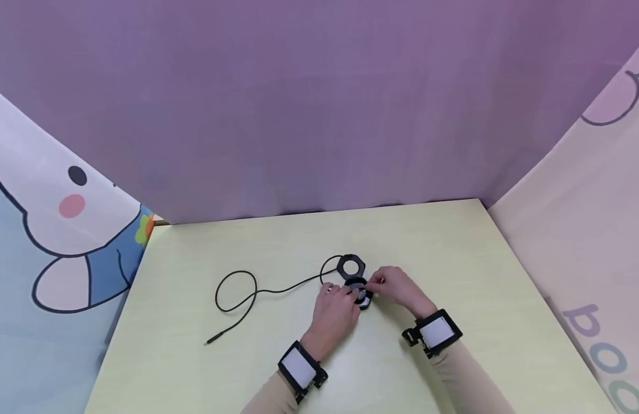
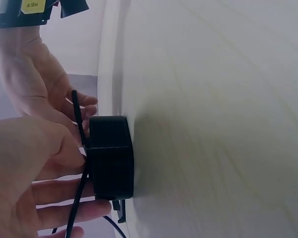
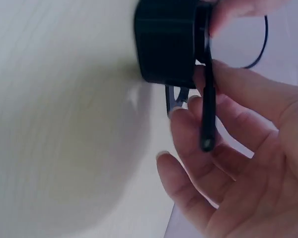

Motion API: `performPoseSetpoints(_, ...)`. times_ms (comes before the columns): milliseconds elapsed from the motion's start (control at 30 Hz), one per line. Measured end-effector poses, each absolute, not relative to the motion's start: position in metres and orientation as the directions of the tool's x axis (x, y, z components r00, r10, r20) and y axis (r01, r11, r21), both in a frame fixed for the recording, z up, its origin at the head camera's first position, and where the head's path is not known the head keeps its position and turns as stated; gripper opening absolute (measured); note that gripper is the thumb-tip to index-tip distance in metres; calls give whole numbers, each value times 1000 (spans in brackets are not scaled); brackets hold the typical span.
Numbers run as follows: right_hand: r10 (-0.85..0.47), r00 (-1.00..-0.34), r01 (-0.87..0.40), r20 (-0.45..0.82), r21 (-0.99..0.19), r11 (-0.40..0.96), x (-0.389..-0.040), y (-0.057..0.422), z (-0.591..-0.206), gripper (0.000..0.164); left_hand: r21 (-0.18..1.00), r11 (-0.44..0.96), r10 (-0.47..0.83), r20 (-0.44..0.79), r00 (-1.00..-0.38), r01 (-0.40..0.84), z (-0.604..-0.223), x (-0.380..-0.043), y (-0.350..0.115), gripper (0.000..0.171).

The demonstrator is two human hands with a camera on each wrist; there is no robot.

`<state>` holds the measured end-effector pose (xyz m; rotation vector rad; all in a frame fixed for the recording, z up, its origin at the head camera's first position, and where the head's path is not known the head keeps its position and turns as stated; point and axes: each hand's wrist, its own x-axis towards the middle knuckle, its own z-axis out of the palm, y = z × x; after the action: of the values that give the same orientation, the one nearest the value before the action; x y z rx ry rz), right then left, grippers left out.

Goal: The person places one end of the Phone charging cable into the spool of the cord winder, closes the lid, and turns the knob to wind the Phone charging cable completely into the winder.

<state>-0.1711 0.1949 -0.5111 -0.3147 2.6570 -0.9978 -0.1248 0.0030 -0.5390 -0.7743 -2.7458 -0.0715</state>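
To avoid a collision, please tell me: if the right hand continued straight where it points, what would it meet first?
Most likely the black hexagonal box at its fingertips, then the left hand; exact depth is hard to judge.

One wide view from above, two close ones at the wrists.
The head camera looks forward and down, far enough back to take in most of the surface [image 1: 185, 247] and the purple backdrop [image 1: 319, 115]. The left wrist camera sits low and close by the left hand [image 1: 334, 315], facing across toward the right hand [image 1: 398, 287], the surface turned upright along its right side; the right wrist camera looks in from the opposite side, surface at its left. Both share the black case [image 2: 111, 166], small in the head view.
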Motion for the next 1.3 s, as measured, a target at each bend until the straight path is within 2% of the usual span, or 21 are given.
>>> performPoseSetpoints(200, -270, -943, -121, -194, -557, 822, -169, 188, -507, 14, -7, 857, 494, 291, -819, 515, -536, -123, 4, 29)
performPoseSetpoints(367, -286, -948, -195, -139, -454, 869, -167, 181, -506, 15, 3, 865, 481, 284, -829, 502, -535, -123, 4, 29)
performPoseSetpoints(567, -313, -950, -301, 4, -290, 908, -161, 175, -509, 16, -1, 862, 488, 274, -829, 507, -537, -123, 4, 30)
performPoseSetpoints(733, -387, -910, -403, 150, -96, 910, -154, 171, -513, 15, 6, 862, 482, 301, -823, 507, -539, -123, 4, 28)
performPoseSetpoints(800, -401, -898, -417, 181, -59, 907, -151, 169, -513, 16, 18, 860, 480, 312, -819, 511, -539, -124, 4, 28)
performPoseSetpoints(1100, -405, -890, -422, 209, -43, 906, -150, 168, -520, 17, 14, 853, 483, 357, -799, 522, -542, -125, 3, 28)
performPoseSetpoints(1300, -425, -878, -449, 220, -70, 891, -150, 171, -524, 14, 18, 860, 478, 317, -819, 510, -539, -123, 3, 30)
